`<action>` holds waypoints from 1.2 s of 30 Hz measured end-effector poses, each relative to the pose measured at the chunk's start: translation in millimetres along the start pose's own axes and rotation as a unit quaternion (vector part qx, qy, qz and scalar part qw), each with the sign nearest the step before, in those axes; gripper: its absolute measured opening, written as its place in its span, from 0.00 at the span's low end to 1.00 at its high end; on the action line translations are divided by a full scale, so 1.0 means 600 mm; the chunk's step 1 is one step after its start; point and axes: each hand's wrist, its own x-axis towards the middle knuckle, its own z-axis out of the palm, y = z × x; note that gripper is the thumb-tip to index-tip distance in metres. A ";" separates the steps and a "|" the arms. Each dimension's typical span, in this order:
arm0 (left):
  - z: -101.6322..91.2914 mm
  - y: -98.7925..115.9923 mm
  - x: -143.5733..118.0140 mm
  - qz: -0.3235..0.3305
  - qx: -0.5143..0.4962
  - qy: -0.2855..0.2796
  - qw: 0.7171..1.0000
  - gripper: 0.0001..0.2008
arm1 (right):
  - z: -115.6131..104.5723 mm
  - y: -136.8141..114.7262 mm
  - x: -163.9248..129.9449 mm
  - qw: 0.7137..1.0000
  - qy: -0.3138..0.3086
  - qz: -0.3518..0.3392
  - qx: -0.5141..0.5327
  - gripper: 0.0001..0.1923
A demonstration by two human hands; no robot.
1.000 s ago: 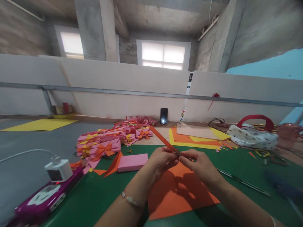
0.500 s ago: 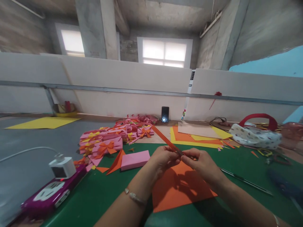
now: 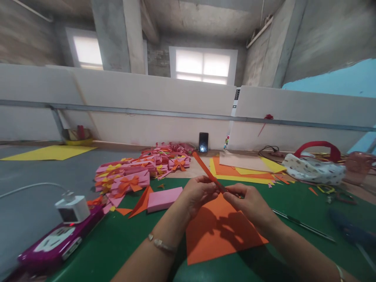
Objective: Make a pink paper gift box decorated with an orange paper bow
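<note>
A narrow folded strip of orange paper (image 3: 204, 166) slants up and away from between my two hands. My left hand (image 3: 199, 194) pinches it along its lower part, fingers curled. At its near end, the thumb and forefinger of my right hand (image 3: 246, 199) are closed on it. Below both hands an orange paper sheet (image 3: 214, 239) lies flat on the green mat, with their shadows across it. Left of my left hand sits a pink folded paper box (image 3: 164, 199), and an orange paper triangle (image 3: 142, 201) stands beside it.
Pink paper pieces with bows (image 3: 132, 176) are heaped at the back left. A purple power strip (image 3: 53, 243) with a white charger (image 3: 73, 208) is at the left. A pen (image 3: 304, 224) and a blurred dark blue tool (image 3: 348, 227) lie at the right. A phone (image 3: 203, 142) stands behind.
The strip has tilted a little more upright, and my left hand has shifted slightly along it. The whole view has moved slightly, so things sit a little further left.
</note>
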 end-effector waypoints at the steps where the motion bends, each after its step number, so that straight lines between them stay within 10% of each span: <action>1: -0.001 0.000 0.000 0.001 -0.003 -0.001 1.000 0.07 | 0.000 0.000 0.000 1.000 -0.001 0.000 -0.002 0.12; 36: 0.011 0.000 0.004 -0.011 -0.025 0.024 0.999 0.08 | 0.001 0.000 -0.003 1.000 -0.004 0.012 0.002 0.13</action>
